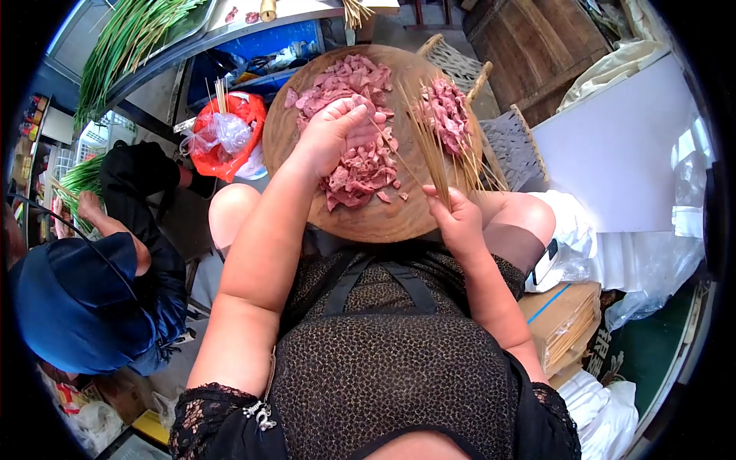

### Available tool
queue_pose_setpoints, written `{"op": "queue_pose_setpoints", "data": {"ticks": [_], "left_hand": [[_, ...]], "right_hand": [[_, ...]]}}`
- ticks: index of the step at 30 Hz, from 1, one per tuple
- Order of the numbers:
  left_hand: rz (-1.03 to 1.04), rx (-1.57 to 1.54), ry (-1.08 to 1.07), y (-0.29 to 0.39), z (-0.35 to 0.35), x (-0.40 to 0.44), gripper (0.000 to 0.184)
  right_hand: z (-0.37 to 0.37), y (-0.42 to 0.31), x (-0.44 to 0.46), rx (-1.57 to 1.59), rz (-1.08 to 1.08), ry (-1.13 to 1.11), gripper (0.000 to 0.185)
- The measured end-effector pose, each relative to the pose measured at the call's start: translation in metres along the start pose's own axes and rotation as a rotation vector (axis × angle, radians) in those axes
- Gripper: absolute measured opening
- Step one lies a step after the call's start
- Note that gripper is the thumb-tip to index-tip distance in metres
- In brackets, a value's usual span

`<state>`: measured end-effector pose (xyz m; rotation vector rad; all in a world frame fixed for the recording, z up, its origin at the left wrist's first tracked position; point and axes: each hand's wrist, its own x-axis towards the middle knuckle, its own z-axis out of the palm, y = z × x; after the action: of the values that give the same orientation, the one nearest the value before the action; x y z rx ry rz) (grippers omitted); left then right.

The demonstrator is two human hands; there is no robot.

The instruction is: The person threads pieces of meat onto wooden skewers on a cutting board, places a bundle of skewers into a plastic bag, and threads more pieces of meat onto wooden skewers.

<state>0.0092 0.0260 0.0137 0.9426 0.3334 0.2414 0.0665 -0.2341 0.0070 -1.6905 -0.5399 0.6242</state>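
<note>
A round wooden board (295, 165) lies across my knees, with loose slices of raw meat (359, 175) heaped on its left and middle. My left hand (331, 134) is closed in a pinch over the heap, on a slice of meat at the upper end of a single thin skewer. That skewer slants down to my right hand (458, 222), which is closed around a bundle of bamboo skewers (434, 157) fanning upward. Beyond the bundle, a pile of meat threaded on skewers (446, 115) rests on the board's right side, sticks pointing toward me.
At left sits a person in a dark blue top (84, 299), a hand near green stalks. A red plastic bag (230, 134) with skewers stands left of the board. Long green stalks (138, 42) lie on a table. A woven stool (514, 149) and cardboard box (563, 318) are at right.
</note>
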Motion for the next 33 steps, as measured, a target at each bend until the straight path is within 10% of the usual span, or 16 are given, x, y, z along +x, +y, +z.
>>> {"op": "queue_pose_setpoints", "data": {"ticks": [20, 28, 33], "left_hand": [[-0.171, 0.038, -0.076, -0.004, 0.017, -0.008, 0.033], [0.337, 1.341, 0.161, -0.002, -0.02, -0.009, 0.014], [0.381, 1.759, -0.117, -0.027, -0.022, -0.02, 0.025]], "right_hand": [[0.012, -0.006, 0.017, 0.166, 0.089, -0.062, 0.021], [-0.009, -0.001, 0.018, 0.355, 0.075, 0.018, 0.021], [-0.008, 0.011, 0.006, 0.306, 0.139, 0.023, 0.021]]}}
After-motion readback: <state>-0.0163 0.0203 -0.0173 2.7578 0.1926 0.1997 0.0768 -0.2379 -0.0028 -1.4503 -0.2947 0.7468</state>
